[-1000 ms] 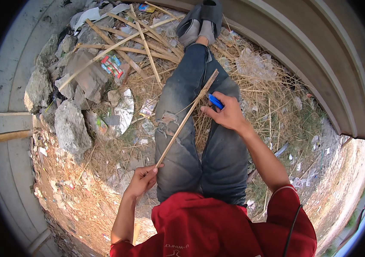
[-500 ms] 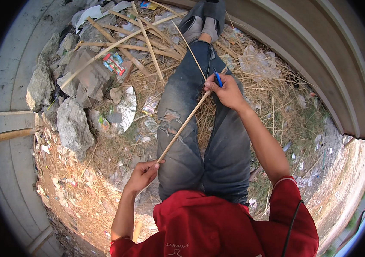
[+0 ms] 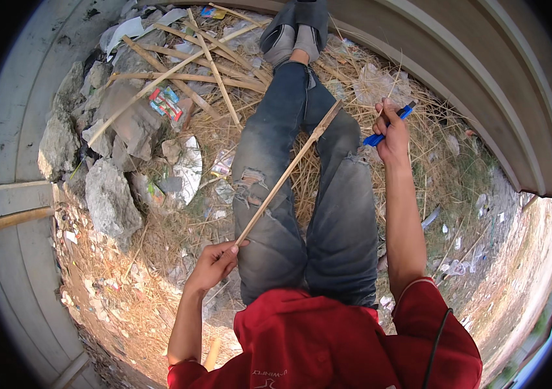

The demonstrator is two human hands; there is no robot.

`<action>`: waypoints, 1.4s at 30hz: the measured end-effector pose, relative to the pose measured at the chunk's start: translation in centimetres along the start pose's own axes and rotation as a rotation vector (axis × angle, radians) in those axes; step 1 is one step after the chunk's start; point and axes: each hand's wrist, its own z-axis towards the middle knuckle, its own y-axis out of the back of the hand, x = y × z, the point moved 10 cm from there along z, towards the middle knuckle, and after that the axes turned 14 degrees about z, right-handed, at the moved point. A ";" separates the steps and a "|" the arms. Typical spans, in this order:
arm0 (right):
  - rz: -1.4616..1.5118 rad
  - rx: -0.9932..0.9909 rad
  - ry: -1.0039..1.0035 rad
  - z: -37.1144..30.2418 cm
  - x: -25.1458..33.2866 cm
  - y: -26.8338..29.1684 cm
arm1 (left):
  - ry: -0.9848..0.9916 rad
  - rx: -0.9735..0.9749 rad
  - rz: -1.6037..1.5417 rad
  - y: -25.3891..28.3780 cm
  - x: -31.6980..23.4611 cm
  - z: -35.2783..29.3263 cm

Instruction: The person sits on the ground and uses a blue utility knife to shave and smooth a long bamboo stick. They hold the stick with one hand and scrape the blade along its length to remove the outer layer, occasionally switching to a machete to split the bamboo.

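Left hand (image 3: 214,264), at seven o'clock in my head view: fingers closed, gripping the near end of a pale strip (image 3: 279,188) of bamboo-like material. Strip, one: lying diagonally over the dark trousers (image 3: 341,227), running from the left hand at seven o'clock up to a free end at one, with a rough, thicker, browner section toward that far end. Right hand (image 3: 394,133), at two o'clock, well apart from the strip: fingers curled round a blue cutter-like tool (image 3: 373,139), its ends showing on either side of the fist; I cannot make out a blade. Thin pale sliver (image 3: 398,68), one: rising from just beside the right fingertips toward one o'clock; whether they grip it I cannot tell. Further strips (image 3: 222,86), several: crossed in a loose heap on the ground at eleven o'clock. Wrapper (image 3: 164,104), red and blue: at ten o'clock, near the heap. Grey stones (image 3: 112,201), rough: gathered from nine to ten o'clock. Dry straw (image 3: 435,139): scattered at two o'clock, around the legs. Dark footwear (image 3: 312,16), one pair: twelve o'clock. Ridged panel (image 3: 483,78): curving across two o'clock.
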 end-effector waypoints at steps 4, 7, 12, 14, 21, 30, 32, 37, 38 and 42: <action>-0.600 -0.118 0.312 -2.3 3.6 3.8 | -0.127 -0.019 0.123 -0.6 -2.9 0.7; -0.279 0.052 -0.034 -7.0 1.3 1.5 | -0.236 0.009 0.293 -2.0 -6.9 1.3; -0.018 0.079 -0.070 -9.6 1.3 2.5 | -0.530 -0.363 0.730 -2.0 -15.1 1.7; 0.035 -0.055 -0.004 -9.4 2.3 4.1 | -0.814 -0.738 0.805 -2.0 -18.7 -0.6; 0.398 -0.228 -0.096 -9.7 0.8 9.3 | -0.605 -0.370 -0.036 -7.2 -17.8 3.8; 0.635 -0.170 -0.166 -14.1 -1.8 12.9 | -0.773 -0.399 -0.177 -5.7 -26.0 4.5; 0.626 -0.194 -0.202 -14.5 -2.6 14.3 | -0.788 -0.422 -0.131 -6.3 -27.0 4.9; 0.019 -0.317 -0.204 -15.1 -4.7 19.9 | -0.809 -0.386 0.128 -8.8 -29.4 7.4; -0.075 -0.312 -0.210 -15.3 -5.6 21.1 | -0.833 -0.346 0.130 -9.8 -30.1 8.3; -0.448 -0.384 -0.221 -17.2 -9.8 28.9 | -0.877 -0.280 0.195 -13.5 -32.1 12.2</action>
